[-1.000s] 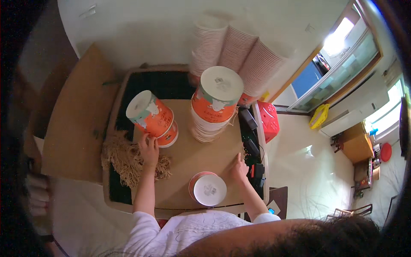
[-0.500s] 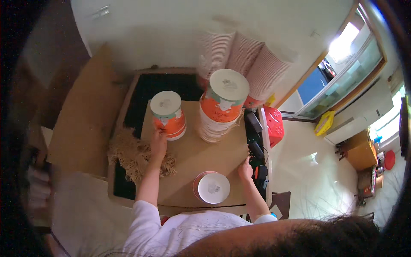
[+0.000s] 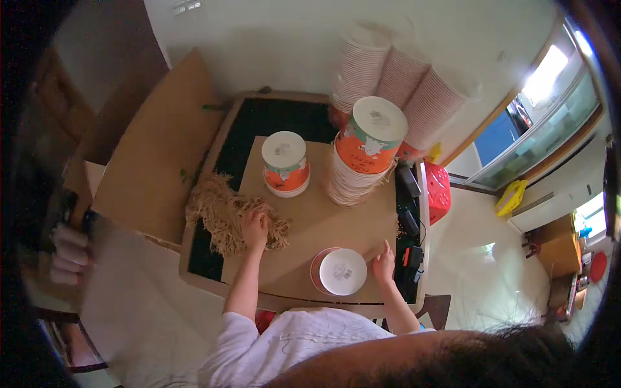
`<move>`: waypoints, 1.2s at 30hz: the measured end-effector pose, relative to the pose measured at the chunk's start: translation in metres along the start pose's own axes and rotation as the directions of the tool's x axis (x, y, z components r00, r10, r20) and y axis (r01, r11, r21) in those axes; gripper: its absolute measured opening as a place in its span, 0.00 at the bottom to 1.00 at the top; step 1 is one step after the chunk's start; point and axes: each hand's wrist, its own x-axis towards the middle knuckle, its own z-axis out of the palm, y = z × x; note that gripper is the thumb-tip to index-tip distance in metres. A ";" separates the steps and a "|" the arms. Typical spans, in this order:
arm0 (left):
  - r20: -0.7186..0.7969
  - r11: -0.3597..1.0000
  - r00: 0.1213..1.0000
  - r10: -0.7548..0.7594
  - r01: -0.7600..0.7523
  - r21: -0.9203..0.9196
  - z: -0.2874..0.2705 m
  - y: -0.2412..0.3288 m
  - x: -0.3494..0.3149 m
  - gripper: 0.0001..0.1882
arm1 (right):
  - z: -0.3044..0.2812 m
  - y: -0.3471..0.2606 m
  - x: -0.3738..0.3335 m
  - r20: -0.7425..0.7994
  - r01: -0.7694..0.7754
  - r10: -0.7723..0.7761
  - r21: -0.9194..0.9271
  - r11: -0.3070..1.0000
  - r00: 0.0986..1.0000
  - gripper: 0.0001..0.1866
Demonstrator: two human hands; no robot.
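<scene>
On the cardboard sheet (image 3: 307, 226), my left hand (image 3: 255, 229) has its fingers curled into the right side of a tangled pile of tan cords (image 3: 223, 216). My right hand (image 3: 384, 264) is over the sheet's right side, index finger extended, holding nothing visible. Between my forearms, near the front edge, lies an upturned white-bottomed paper tub (image 3: 343, 272). Beyond my left hand stands a short upside-down stack of orange-and-green paper tubs (image 3: 285, 165). To its right rises a taller upside-down tub stack (image 3: 365, 152), with cord strands around its lower rims.
Tall stacks of paper tubs (image 3: 394, 81) stand against the wall. Black devices (image 3: 407, 223) line the table's right side. A large cardboard piece (image 3: 162, 152) leans at the left. A red plastic stool (image 3: 437, 192) stands right of the table.
My left hand has left the short tub stack and come back toward me to the cord pile. My right index finger now points outward. The whole view has shifted.
</scene>
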 end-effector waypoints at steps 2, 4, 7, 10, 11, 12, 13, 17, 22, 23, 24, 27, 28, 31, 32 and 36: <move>-0.014 0.999 1.000 0.001 0.000 0.052 0.007 -0.005 0.004 0.04 | 0.002 -0.003 -0.004 -0.018 0.045 -0.045 -0.014 0.999 0.999 0.29; 0.171 0.996 0.982 0.086 -0.084 -0.019 0.019 -0.003 0.018 0.06 | 0.003 -0.004 -0.006 -0.043 0.080 -0.081 -0.034 0.996 0.996 0.29; 0.398 0.986 0.915 0.071 -0.125 0.110 0.044 0.017 0.031 0.07 | 0.003 0.004 -0.007 -0.053 0.007 -0.009 -0.030 1.000 0.999 0.27; 0.317 0.911 0.948 0.011 -0.140 0.387 0.077 -0.003 0.019 0.08 | 0.008 0.000 -0.007 -0.003 0.054 -0.054 0.006 0.999 0.999 0.25; 0.314 0.913 0.949 0.014 -0.141 0.384 0.080 -0.002 0.019 0.08 | 0.006 0.000 -0.007 -0.009 0.055 -0.055 0.005 0.998 0.998 0.25; 0.338 0.922 0.941 0.017 -0.146 0.359 0.081 -0.004 0.018 0.07 | 0.004 -0.001 -0.007 -0.037 0.095 -0.094 0.014 0.995 0.995 0.24; 0.366 0.930 0.930 0.023 -0.154 0.333 0.075 -0.001 0.019 0.05 | 0.004 0.000 -0.007 -0.065 0.130 -0.128 0.023 0.991 0.990 0.24; 0.298 0.836 0.927 -0.228 0.343 -0.428 0.021 0.040 0.037 0.04 | -0.032 -0.020 -0.010 0.046 -0.165 0.162 0.471 0.866 0.986 0.25; -0.086 0.544 0.962 -0.257 0.071 -0.836 -0.122 0.101 0.055 0.04 | -0.061 -0.058 0.000 0.102 -0.136 0.093 0.840 0.525 0.990 0.17; -0.113 0.603 0.963 -0.246 0.061 -0.795 -0.135 0.103 0.048 0.04 | -0.061 -0.066 0.003 0.170 -0.166 0.028 0.887 0.430 0.985 0.15; -0.148 0.670 0.956 -0.252 0.062 -0.739 -0.151 0.100 0.041 0.04 | -0.092 -0.117 -0.004 0.060 0.151 -0.206 0.489 0.859 0.977 0.13; -0.302 0.613 0.916 -0.262 -0.084 -0.786 -0.190 0.106 0.044 0.03 | -0.078 -0.094 -0.006 0.201 0.251 -0.321 0.308 0.918 0.926 0.08; -0.390 0.643 0.870 -0.303 -0.115 -0.757 -0.205 0.106 0.046 0.04 | -0.072 -0.089 -0.006 0.200 0.253 -0.322 0.306 0.918 0.925 0.08; -0.290 0.543 0.901 -0.322 -0.075 -0.836 -0.231 0.108 0.049 0.03 | -0.076 -0.087 0.000 0.218 0.025 -0.092 0.291 0.956 0.972 0.07; -0.230 0.551 0.924 -0.306 -0.025 -0.834 -0.228 0.106 0.046 0.03 | -0.086 -0.093 0.003 0.334 -0.192 0.062 0.371 0.908 0.941 0.08; 0.277 0.509 0.939 -0.205 0.344 -0.789 -0.162 0.079 0.012 0.08 | -0.061 -0.062 0.006 0.431 -0.276 0.029 0.523 0.807 0.902 0.06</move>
